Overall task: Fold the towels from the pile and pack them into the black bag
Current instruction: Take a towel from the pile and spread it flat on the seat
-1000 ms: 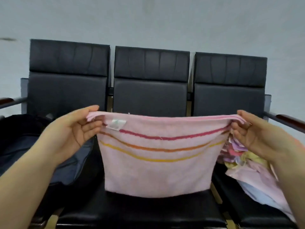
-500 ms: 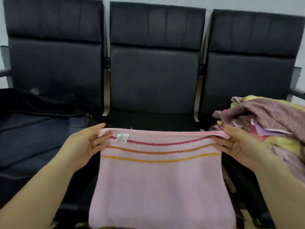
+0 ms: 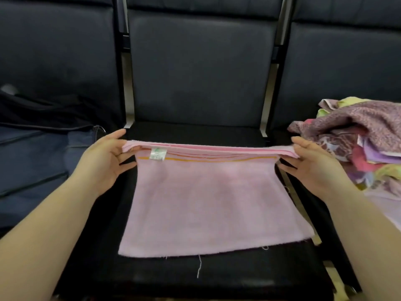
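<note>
Both hands are on the pale pink terry towel with the thin orange stripe [image 3: 208, 200]. The left hand [image 3: 104, 161] pinches the far left corner, thumb on top of the doubled edge and fingers curled beneath it. The right hand [image 3: 312, 164] does the same at the far right corner, thumb lying over the edge, fingers tucked under the cloth. Between them the far edge is pulled taut and lifted off the seat, and several layers of cloth show along it. A small white care label [image 3: 158, 154] hangs near the left corner, just beside the left fingers.

The near part of the towel lies flat on the black padded middle seat [image 3: 217, 276], its near edge a little slanted, with a loose white thread [image 3: 199, 268] trailing from it toward the camera.

Over on the left seat sits the dark soft black bag [image 3: 43, 135], close to the left wrist but apart from the towel. On the right seat, the heap of mixed coloured towels [image 3: 366, 135] is piled high, mauve patterned cloth on top, just beyond the right hand.
</note>
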### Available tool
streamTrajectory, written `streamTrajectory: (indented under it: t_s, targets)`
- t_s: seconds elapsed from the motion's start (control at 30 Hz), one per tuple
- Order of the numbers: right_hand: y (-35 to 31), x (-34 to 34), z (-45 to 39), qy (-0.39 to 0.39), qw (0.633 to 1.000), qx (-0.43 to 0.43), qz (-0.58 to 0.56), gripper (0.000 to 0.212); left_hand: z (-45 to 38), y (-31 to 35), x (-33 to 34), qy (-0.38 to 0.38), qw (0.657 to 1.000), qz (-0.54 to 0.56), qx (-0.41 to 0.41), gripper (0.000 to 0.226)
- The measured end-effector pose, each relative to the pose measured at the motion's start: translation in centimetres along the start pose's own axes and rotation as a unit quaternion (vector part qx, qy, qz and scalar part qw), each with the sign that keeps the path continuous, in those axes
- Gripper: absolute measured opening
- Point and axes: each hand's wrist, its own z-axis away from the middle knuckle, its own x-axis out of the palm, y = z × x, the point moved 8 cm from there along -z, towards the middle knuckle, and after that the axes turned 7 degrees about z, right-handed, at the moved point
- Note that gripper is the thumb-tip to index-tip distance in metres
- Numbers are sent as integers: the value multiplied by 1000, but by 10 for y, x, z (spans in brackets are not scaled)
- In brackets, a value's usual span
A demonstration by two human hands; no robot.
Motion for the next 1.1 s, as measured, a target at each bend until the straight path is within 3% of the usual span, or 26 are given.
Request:
streamTrajectory:
  t_s: [0.27,0.4,0.5,0.67,0.77,0.87,0.9,0.97,1.03,1.1]
  targets:
    - [0,-9,19,-21,996,18,89,24,28,11,-8,-8,998,-64,28,32]
    - [0,-23,35,-20,985,39,167,24,60,8,-7,-71,982,-171,-36,23]
    - [10,-33,52,-41,958,86,272,24,79,-9,-14,-135,939,-297,-106,18]
    - [43,-38,76,-105,806,141,564,13,101,-57,-26,-231,793,-540,-161,12]
    - [46,-31,77,-73,766,82,633,5,105,-69,-30,-253,744,-605,-123,13]
    - [39,-14,80,-3,720,-8,694,3,107,-68,-32,-258,753,-600,-74,2]
    - [36,1,84,4,716,-59,696,6,109,-68,-33,-265,750,-603,-60,11]
    - [35,40,99,-36,726,-154,669,9,111,-68,-37,-276,727,-628,-34,28]
    - [44,83,118,-135,731,-184,643,7,112,-68,-37,-281,711,-645,-9,35]
    - [56,122,136,-220,730,-187,620,8,111,-69,-38,-278,716,-640,14,37]
